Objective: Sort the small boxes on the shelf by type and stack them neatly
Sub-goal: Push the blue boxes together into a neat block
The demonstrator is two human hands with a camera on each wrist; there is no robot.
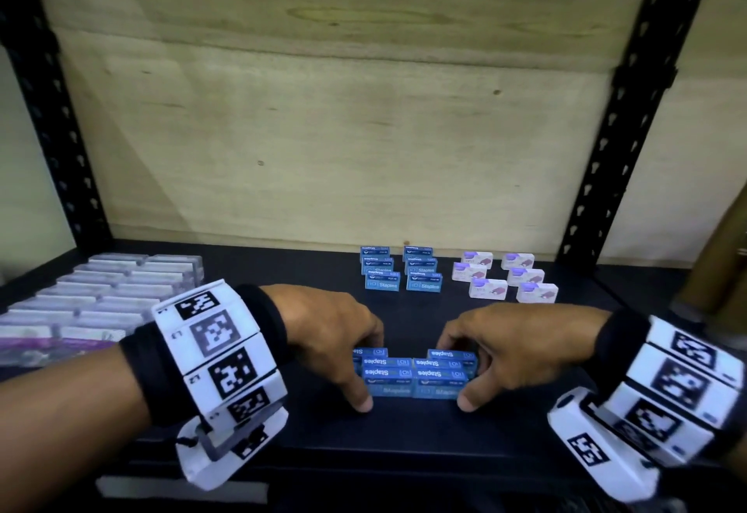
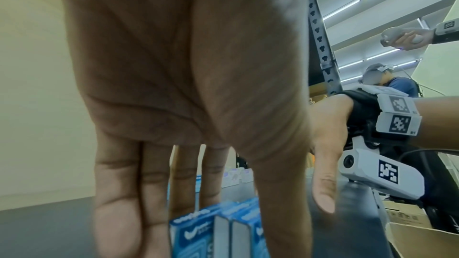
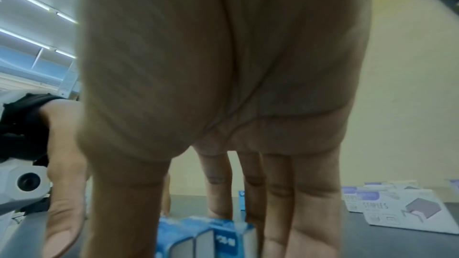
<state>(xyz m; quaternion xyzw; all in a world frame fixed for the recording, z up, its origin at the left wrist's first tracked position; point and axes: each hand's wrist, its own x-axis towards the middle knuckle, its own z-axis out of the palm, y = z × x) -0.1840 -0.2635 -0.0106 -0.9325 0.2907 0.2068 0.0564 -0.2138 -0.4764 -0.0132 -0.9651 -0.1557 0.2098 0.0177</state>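
A: Where's the task item, and how are both hands set?

B: Cluster of blue staple boxes [image 1: 414, 375] at 6 o'clock on black shelf [image 1: 404, 431], near front edge. Two columns side by side, touching, stepped front to back. Left hand [image 1: 335, 334] clamped on cluster's 9 o'clock end, right hand [image 1: 509, 346] on 3 o'clock end. Thumbs down at front corners, fingers [image 1: 372, 340] curled over back. Narrow, gripping spread on both; holding cluster between them.

A: Long axis? Nearer hand?

B: Long axis running 9 to 3, straight across. Neither hand nearer; symmetric squeeze. Wrist views confirm: left-hand fingers [image 2: 119, 193] extended down behind box ends, thumb in front; right-hand fingers [image 3: 308, 203] same on opposite side.

A: Anything around or in the way?

B: At 12 o'clock, further back: sorted blue stacks [image 1: 400, 274], two cols. Just right of those, toward 1 o'clock: white-and-purple staple boxes [image 1: 505, 276], also two cols. At 9–10 o'clock: clear plastic cases [image 1: 101, 302] in rows. Open shelf strip between held cluster and blue stacks; nothing blocking a push toward 12. Probable next step: slide or lift cluster back to join blue group. Risk: loose boxes buckling mid-cluster if squeeze is uneven.
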